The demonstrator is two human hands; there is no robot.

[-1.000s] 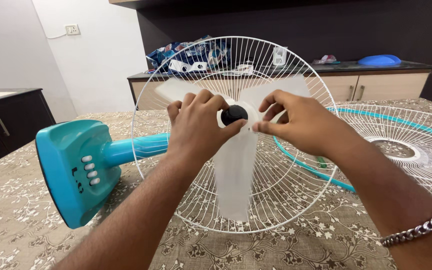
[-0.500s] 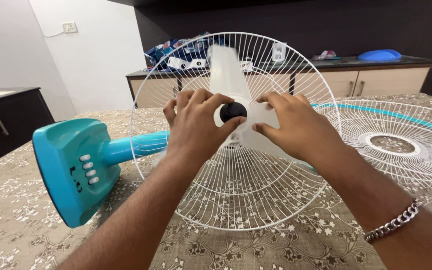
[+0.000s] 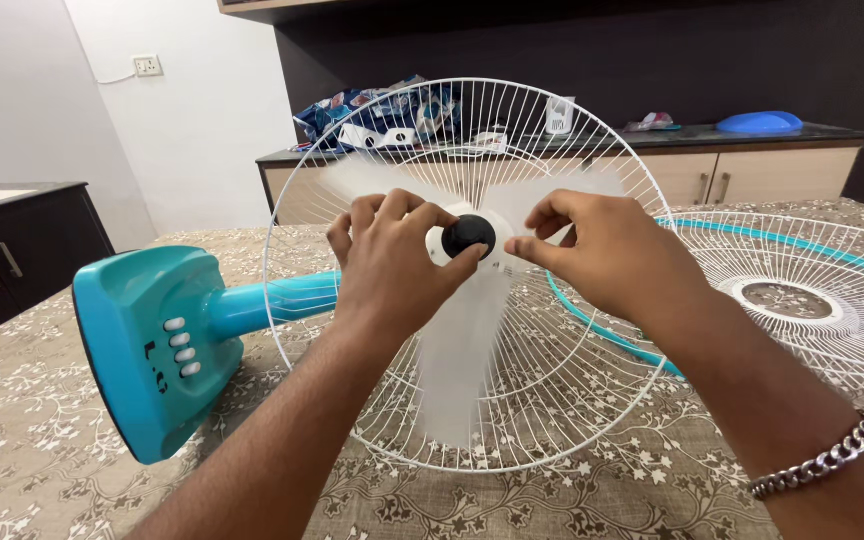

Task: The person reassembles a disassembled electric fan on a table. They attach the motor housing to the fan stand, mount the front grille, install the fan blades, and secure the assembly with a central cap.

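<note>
A teal table fan lies on its side across the patterned cloth of the counter [image 3: 42,440], its base [image 3: 147,350] toward the left edge and its white rear guard [image 3: 382,400] standing upright near the middle. Both of the person's hands meet at the hub. The left hand [image 3: 387,265] curls around the left side of the black blade cap [image 3: 468,235], its fingers [image 3: 457,265] bent close and the thumb pressed against the cap's lower edge. The right hand [image 3: 607,250] comes in from the right, with thumb and forefinger pinched narrow on the white translucent blade [image 3: 457,360] just beside the cap. The blade is blurred; one lobe hangs down in front of the guard wires and the other two spread up to left and right.

The loose front guard [image 3: 802,300], white wire with a teal rim, lies flat on the counter to the right, partly behind the rear guard. A chain bracelet [image 3: 820,465] sits on the right wrist. Against the far wall a sideboard [image 3: 752,165] carries a crumpled printed bag [image 3: 382,110] and a blue lid-like object [image 3: 758,122].
</note>
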